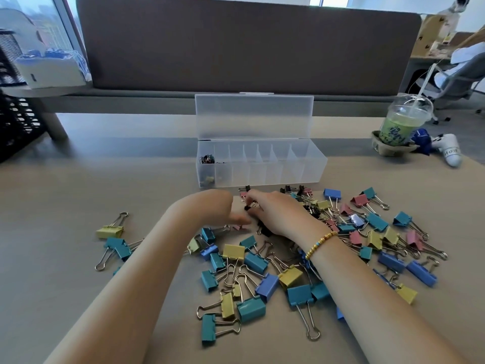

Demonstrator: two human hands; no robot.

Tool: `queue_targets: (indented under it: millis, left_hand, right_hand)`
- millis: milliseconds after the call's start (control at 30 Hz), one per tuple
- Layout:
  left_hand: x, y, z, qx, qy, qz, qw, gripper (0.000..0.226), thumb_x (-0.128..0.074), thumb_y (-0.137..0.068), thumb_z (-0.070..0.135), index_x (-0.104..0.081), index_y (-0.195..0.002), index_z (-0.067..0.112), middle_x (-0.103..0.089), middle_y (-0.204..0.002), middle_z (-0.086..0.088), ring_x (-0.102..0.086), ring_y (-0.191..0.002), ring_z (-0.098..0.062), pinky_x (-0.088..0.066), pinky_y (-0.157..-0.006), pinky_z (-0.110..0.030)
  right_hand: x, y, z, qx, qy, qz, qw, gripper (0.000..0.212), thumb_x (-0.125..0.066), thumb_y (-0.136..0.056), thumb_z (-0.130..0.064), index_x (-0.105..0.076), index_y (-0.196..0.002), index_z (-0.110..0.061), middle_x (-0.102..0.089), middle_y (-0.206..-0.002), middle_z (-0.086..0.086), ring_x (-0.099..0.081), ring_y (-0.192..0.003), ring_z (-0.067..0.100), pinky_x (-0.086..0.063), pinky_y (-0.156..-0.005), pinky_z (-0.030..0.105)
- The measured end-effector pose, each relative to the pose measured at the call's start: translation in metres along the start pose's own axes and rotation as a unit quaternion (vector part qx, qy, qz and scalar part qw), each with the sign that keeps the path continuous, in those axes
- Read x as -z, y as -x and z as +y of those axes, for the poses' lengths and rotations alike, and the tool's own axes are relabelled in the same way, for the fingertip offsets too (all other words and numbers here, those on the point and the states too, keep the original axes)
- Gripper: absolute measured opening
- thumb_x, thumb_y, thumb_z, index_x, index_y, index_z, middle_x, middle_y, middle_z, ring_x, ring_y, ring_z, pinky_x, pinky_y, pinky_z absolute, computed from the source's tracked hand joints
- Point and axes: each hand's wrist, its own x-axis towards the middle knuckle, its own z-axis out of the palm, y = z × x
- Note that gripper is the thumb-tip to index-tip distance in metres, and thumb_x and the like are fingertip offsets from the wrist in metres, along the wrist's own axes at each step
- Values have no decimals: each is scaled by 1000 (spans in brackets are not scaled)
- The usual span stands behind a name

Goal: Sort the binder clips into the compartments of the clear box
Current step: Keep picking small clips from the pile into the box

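Pinching a small black binder clip (251, 205), the right hand (278, 216) works just in front of the clear plastic box (312, 168), lid up. The left hand (214, 206) is blurred; its grip cannot be told. Colourful clips (258, 261) cover the table (78, 185). A white bottle (450, 151) reads "HOT" beside a green drink cup (401, 124).

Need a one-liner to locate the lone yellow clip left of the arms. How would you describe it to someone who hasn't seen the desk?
Start at the clear box with its lid up in the middle of the desk, then look down and left, past the left hand. The yellow clip lies beyond the left forearm, wire handles pointing up and right. It lies apart from the main pile, just above two teal clips.
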Motion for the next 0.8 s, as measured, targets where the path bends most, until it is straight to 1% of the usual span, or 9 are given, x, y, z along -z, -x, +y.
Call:
queue_targets:
  millis: [100, 167, 300, 433, 500, 567, 667, 733, 800]
  left_hand:
    - [-1, -1, 8, -14, -7, -20, 1000, 52, -49, -89, 50, -59, -102, 1, -51, -81, -7, -44, -75, -20, -33, -70, -27]
    - [-3, -3, 8, -25, -7, -13, 1000, 43, -48, -92, 43, -58, -102, 3, -52, -81, -6, -46, -77, -20, -34, -70, -27]
    - [-4, -2, 9, -27, -32, -5, 999, 26, -45, -94, 26, -56, -103, 4, -40, -65, 1, -43, -75, -18, -42, -77, -31]
    - [0, -2, 9, -44, -30, 33, 998, 38, -45, -95, 36, -59, -106, 2, -56, -83, -3, -49, -78, -17, -42, -78, -27]
    - [6, -2, 1, -42, -11, 36, 998, 49, -45, -93, 45, -62, -103, 1, -64, -92, -6, -53, -78, -16, -43, -75, -25]
    - [9, 0, -5, -31, -11, 3, 999, 54, -48, -88, 53, -63, -92, 2, -63, -84, -5, -52, -71, -15, -42, -68, -23]
    - [4, 3, -2, -12, -40, -40, 998, 52, -52, -83, 59, -48, -65, 11, -47, -63, 2, -41, -58, -11, -35, -59, -23]
    - [0, 2, 3, -11, -57, -44, 997, 50, -48, -87, 57, -48, -68, 11, -44, -64, 2, -44, -64, -15, -36, -66, -26]
    - [-2, 1, 7, -22, -68, -41, 997, 45, -41, -94, 48, -57, -90, 6, -48, -74, -2, -51, -79, -23, -36, -72, -28]
  right_hand:
    - [1, 0, 1, -7, 20, -11, 1000, 23, -41, -99, -28, -47, -118, -17, -62, -110, 11, -58, -92, 26, -39, -69, 31]
    - [1, -2, 1, -22, 24, -27, 999, 25, -42, -99, -29, -47, -117, -13, -61, -110, 12, -58, -94, 26, -42, -71, 33]
    - [0, -4, 2, -47, 1, -35, 998, 29, -43, -98, -31, -46, -117, -9, -60, -110, 12, -58, -94, 25, -41, -71, 31]
    - [2, -3, 2, -87, -130, -17, 988, 21, -44, -98, -32, -46, -111, -15, -59, -94, 4, -53, -75, 15, -41, -61, 27]
    - [6, -2, 6, -106, -242, 0, 964, 18, -45, -97, -34, -48, -104, -18, -60, -90, 5, -55, -73, 17, -45, -64, 28]
    - [9, 1, 13, -115, -440, 2, 891, 19, -44, -98, -33, -51, -92, -16, -51, -72, 0, -46, -57, 11, -40, -49, 21]
    - [13, 0, 23, -81, -707, 4, 702, 35, -36, -101, -29, -40, -68, -16, -29, -52, -8, -25, -41, 5, -22, -34, 13]
    - [15, -2, 24, -79, -789, 15, 610, 34, -32, -101, -23, -39, -68, -18, -25, -49, -9, -22, -38, 3, -17, -30, 12]
    - [17, -2, 24, -80, -829, 22, 553, 31, -30, -98, -18, -39, -68, -17, -24, -48, -8, -22, -37, 3, -16, -28, 12]
